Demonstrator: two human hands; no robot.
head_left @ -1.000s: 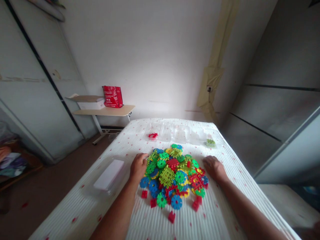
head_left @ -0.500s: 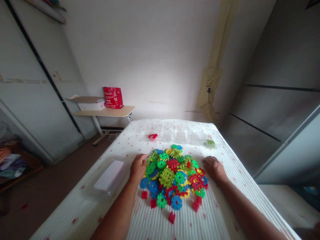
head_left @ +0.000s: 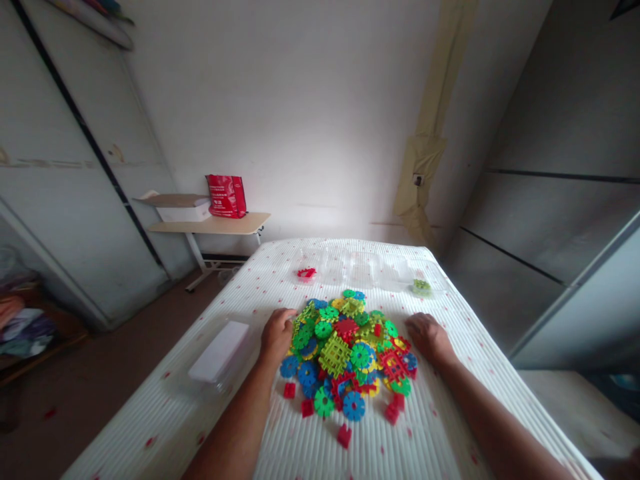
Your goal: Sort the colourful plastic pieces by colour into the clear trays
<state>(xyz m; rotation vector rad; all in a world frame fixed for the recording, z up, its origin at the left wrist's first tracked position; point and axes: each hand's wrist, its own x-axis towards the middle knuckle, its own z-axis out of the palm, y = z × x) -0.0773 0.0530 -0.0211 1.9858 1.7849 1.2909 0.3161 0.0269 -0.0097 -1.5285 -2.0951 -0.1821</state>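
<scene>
A heap of plastic building pieces (head_left: 334, 354) lies in the middle of the cloth-covered table (head_left: 310, 460). It mixes blue, green and yellow notched discs with red and lime-green lattice squares. My left hand (head_left: 277, 335) rests at the heap's left edge, fingers loosely bent and partly turned from view, holding nothing that I can see. On the opposite side, my right hand (head_left: 429, 335) lies on the cloth just beside the heap, loosely open with fingers bent. Small red pieces, one of them a red block (head_left: 344, 435), lie loose along the near side.
Clear plastic compartments (head_left: 363, 268) stand in a row at the back; a red piece (head_left: 307, 273) is in the left one, lime-green pieces (head_left: 421, 285) in the right. A white box (head_left: 220, 351) sits at left. Beyond are a side table (head_left: 235, 225) and red bag (head_left: 227, 197).
</scene>
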